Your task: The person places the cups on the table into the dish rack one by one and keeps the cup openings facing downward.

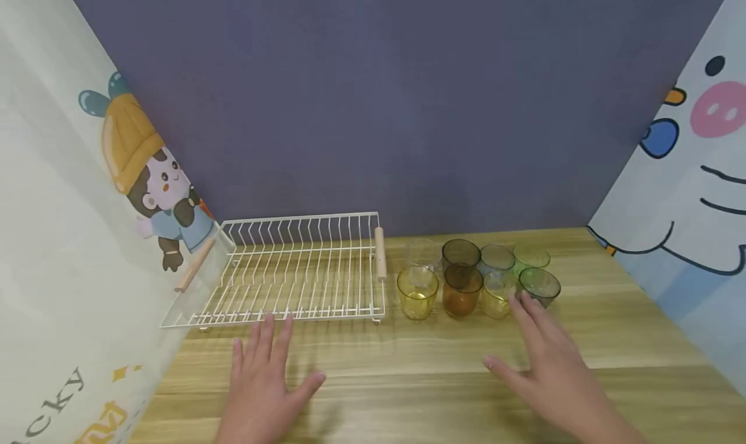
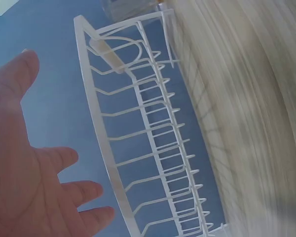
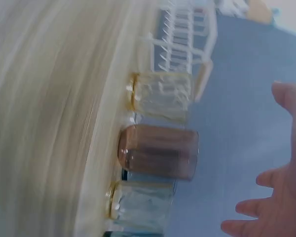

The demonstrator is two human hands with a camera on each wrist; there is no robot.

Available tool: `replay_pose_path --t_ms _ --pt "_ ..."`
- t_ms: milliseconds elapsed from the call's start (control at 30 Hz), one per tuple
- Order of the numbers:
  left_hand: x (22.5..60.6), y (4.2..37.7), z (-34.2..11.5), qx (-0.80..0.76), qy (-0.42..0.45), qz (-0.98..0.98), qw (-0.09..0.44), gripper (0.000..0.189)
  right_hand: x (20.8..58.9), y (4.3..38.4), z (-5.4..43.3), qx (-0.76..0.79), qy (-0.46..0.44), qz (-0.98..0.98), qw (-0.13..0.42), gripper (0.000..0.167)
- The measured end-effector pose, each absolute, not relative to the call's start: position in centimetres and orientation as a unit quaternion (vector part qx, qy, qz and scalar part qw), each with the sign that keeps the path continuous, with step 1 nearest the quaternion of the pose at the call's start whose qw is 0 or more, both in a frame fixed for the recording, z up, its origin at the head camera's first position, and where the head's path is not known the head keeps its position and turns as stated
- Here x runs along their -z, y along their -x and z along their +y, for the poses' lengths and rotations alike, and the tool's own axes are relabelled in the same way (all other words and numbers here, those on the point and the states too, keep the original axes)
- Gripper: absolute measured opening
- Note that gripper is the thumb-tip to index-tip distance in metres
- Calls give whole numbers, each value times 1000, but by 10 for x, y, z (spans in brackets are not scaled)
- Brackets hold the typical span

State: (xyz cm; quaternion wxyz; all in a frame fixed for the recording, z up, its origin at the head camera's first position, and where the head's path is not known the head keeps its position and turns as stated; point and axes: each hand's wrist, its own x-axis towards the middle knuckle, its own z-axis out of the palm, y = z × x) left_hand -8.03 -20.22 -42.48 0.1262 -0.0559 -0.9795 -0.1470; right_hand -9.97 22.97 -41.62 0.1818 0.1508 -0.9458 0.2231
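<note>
My left hand [image 1: 259, 382] hovers with spread fingers near the front edge of a white wire dish rack [image 1: 303, 269], which has wooden handles [image 1: 381, 255]. In the left wrist view that hand [image 2: 37, 173] holds nothing and is apart from the rack. My right hand [image 1: 550, 366], fingers extended, is in front of several coloured glasses standing in two rows. Its fingertips overlap the pale yellow glass [image 1: 497, 298] and the green glass [image 1: 539, 287] in the head view; the right wrist view shows a gap. An amber glass [image 1: 462, 295] and a yellow glass [image 1: 417, 296] stand further left.
The wooden table [image 1: 396, 392] bears everything. A dark grey-blue panel [image 1: 373, 107] rises behind the rack and glasses. Printed cartoon walls flank both sides, the left wall [image 1: 70, 237] close to the rack and the right wall [image 1: 688, 250] beyond the glasses.
</note>
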Motion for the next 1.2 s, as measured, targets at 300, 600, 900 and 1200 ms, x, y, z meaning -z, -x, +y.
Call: replay_pose_path --t_ms 300,600,900,1200 --pt "428 82 -203 146 52 -981 120 102 404 119 210 -172 -205 -949 168 102" --pt "427 91 -203 157 57 -978 125 100 386 153 189 -152 -267 -942 136 91" --pt "427 100 -206 142 58 -977 145 92 373 186 160 -109 -292 -941 133 87" --pt "422 108 -211 116 78 -974 176 65 376 219 141 -107 -290 -945 103 83"
